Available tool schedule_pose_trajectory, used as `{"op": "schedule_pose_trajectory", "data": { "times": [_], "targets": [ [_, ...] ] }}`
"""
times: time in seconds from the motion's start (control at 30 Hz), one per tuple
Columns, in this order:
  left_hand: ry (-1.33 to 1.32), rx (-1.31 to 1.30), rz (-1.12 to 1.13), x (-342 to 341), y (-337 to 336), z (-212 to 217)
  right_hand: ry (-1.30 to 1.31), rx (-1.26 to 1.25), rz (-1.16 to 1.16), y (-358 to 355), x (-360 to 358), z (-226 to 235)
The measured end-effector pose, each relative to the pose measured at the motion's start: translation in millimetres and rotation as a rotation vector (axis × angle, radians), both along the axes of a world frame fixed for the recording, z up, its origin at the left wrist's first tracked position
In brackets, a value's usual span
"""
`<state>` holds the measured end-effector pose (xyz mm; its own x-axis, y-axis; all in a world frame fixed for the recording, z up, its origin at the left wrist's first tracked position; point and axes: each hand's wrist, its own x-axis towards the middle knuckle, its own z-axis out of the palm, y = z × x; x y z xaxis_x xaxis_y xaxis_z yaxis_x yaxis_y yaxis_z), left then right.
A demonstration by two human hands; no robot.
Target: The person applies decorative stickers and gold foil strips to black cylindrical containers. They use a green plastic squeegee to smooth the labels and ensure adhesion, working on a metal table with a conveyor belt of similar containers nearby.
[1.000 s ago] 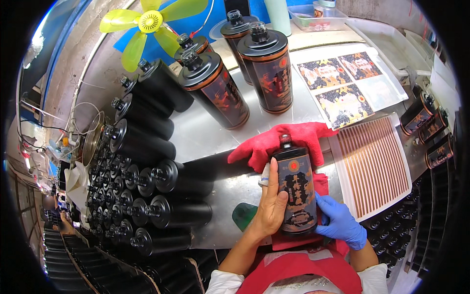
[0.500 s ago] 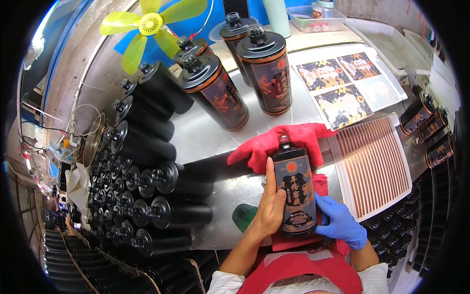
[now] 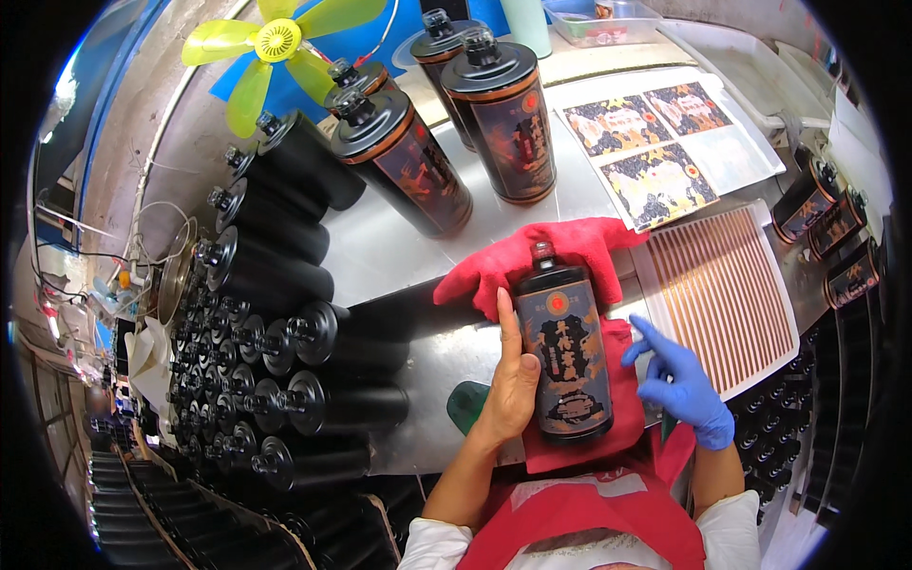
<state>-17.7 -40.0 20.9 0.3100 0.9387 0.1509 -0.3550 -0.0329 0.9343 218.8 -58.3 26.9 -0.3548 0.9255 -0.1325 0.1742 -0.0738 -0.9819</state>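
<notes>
A black bottle (image 3: 573, 370) with a dark orange-and-grey label leans face up on a red cloth (image 3: 570, 245), its neck pointing away from me. My left hand (image 3: 516, 389) is bare; its fingers lie along the bottle's left side and the thumb presses at the label's edge. Off the bottle's right side, my gloved blue right hand (image 3: 679, 378) has its forefinger stretched out and the other fingers curled. Something dark shows at those curled fingers, too hidden to name. On the metal table left of my wrist lies a dark green flat piece (image 3: 465, 408).
Labelled bottles (image 3: 503, 123) stand at the back, and plain black bottles (image 3: 275, 266) crowd the left. To the right are label sheets (image 3: 655, 180) and a brown-striped sheet (image 3: 717, 294). A yellow-green fan (image 3: 278, 41) is at the upper left. More labelled bottles (image 3: 807, 199) stand far right.
My right hand has come off the bottle's lower right side and moved right, with its forefinger extended. My left hand stays on the bottle. The whole view has shifted slightly.
</notes>
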Motion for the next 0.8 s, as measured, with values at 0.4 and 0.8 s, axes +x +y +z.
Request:
{"op": "schedule_pose_trajectory", "data": {
  "times": [0.4,0.8],
  "targets": [
    [0.014,-0.057,0.026,-2,-24,-20,0.078,-0.147,0.089,14,-26,-7],
    [0.346,0.122,0.084,3,-52,-40,0.038,-0.143,0.093,17,-28,-8]
  ]
}}
